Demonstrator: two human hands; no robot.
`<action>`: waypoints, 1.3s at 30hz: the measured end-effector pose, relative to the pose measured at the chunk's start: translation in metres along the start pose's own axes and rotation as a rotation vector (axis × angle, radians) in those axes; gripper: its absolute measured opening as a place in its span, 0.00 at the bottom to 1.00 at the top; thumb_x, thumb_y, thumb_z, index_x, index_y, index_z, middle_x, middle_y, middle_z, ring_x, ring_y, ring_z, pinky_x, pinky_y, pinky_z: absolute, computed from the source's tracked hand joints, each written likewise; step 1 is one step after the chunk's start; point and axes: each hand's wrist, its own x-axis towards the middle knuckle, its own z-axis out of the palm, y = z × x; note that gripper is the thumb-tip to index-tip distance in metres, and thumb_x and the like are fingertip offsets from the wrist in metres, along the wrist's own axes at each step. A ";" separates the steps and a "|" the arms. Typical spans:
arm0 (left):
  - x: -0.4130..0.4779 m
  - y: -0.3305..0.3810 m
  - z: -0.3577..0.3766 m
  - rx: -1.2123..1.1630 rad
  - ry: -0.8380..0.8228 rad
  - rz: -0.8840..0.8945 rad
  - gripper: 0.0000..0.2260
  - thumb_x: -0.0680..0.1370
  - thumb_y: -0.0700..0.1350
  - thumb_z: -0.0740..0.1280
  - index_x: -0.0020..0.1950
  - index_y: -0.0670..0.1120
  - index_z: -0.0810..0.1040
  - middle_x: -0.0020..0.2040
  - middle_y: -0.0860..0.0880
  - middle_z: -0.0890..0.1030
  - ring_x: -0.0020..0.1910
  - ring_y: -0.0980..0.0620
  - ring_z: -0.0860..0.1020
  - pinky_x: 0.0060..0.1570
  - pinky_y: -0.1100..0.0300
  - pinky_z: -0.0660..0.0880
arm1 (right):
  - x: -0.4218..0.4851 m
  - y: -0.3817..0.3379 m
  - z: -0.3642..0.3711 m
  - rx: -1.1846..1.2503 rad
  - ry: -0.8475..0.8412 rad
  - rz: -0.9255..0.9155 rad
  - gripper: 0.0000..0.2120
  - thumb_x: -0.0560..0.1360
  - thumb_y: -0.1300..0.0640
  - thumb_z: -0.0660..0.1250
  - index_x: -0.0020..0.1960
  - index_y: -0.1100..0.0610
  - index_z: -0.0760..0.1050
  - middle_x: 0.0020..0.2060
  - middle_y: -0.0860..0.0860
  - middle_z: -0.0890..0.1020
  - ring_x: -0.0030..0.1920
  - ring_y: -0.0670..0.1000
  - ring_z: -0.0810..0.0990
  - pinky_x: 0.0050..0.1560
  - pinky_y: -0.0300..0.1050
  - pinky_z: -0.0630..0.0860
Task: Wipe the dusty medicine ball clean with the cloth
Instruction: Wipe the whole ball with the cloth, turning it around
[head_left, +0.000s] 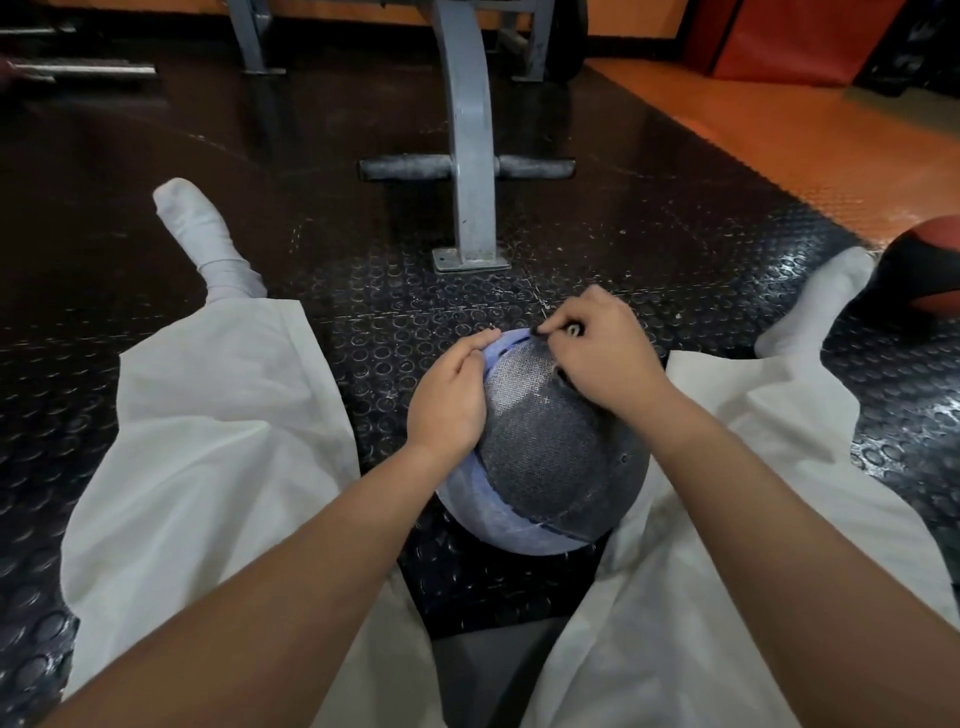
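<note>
"Sitting legs apart on the studded gym floor, a person works on the medicine ball, which rests on that floor between the knees, near the camera," the photographer offers. "What's the risk?"

"Rolling, I'd say," the editor replies. "The left hand only lies against the ball's left side, its fingers together and fairly flat along the blue seam. A hard rub from the right could push the ball toward the far bench frame."

"And the right hand?"

"Its fingers are curled and clamped on a dark scrap at the ball's far top. That is probably the cloth, though most of it is hidden. It looks small and bunched, so it might slip from the pinch or skip patches."

"The grey film?"

"It sits in the pebbled panel. Light strokes may leave dust in the texture, and the underside touching the floor can't be reached unless the ball is turned."
</note>
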 end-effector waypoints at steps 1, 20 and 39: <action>0.000 0.001 0.002 0.002 0.010 -0.001 0.15 0.85 0.47 0.53 0.61 0.59 0.76 0.61 0.61 0.76 0.59 0.60 0.74 0.57 0.63 0.68 | 0.006 0.002 0.001 -0.026 0.025 0.061 0.08 0.76 0.61 0.63 0.46 0.59 0.81 0.44 0.51 0.70 0.53 0.54 0.72 0.47 0.40 0.63; 0.014 0.004 0.005 -0.032 -0.051 0.025 0.17 0.83 0.44 0.53 0.57 0.58 0.79 0.50 0.58 0.81 0.51 0.50 0.79 0.58 0.51 0.74 | 0.001 0.009 0.005 -0.095 0.089 0.033 0.07 0.75 0.58 0.62 0.38 0.54 0.73 0.42 0.49 0.74 0.50 0.52 0.71 0.44 0.41 0.61; 0.023 0.008 0.011 -0.029 0.005 -0.012 0.16 0.82 0.41 0.53 0.52 0.56 0.78 0.58 0.56 0.79 0.57 0.55 0.76 0.62 0.55 0.71 | -0.037 -0.004 0.018 -0.069 0.217 -0.190 0.09 0.67 0.53 0.60 0.35 0.55 0.78 0.36 0.47 0.80 0.41 0.56 0.77 0.48 0.49 0.69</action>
